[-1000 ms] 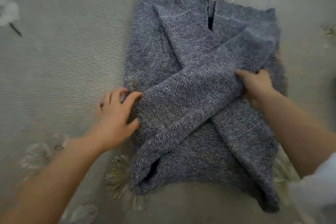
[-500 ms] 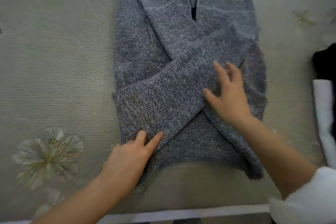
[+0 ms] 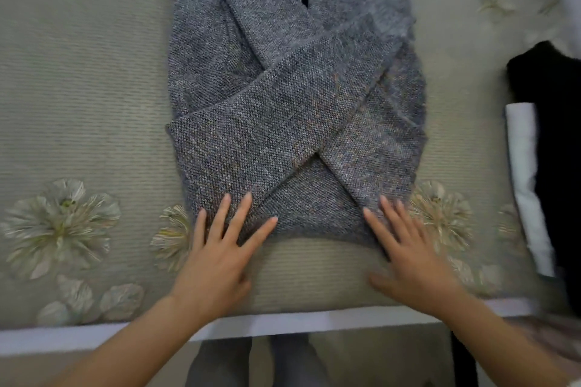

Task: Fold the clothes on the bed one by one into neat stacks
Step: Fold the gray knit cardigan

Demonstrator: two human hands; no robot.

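Grey sweater (image 3: 292,110) coarse nubby knit, matt, bed cover (image 3: 85,97) ribbed woven cloth with sheeny embroidered flowers (image 3: 59,226), black garment (image 3: 553,135) soft, matt

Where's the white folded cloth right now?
In the head view, the white folded cloth lies at the far right of the bed, along the left edge of the black garment, right of the grey sweater.

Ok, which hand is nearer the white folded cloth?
Right. The right hand rests on the grey sweater's near right corner, left of the white cloth; the left hand rests on its near left corner, farther off.
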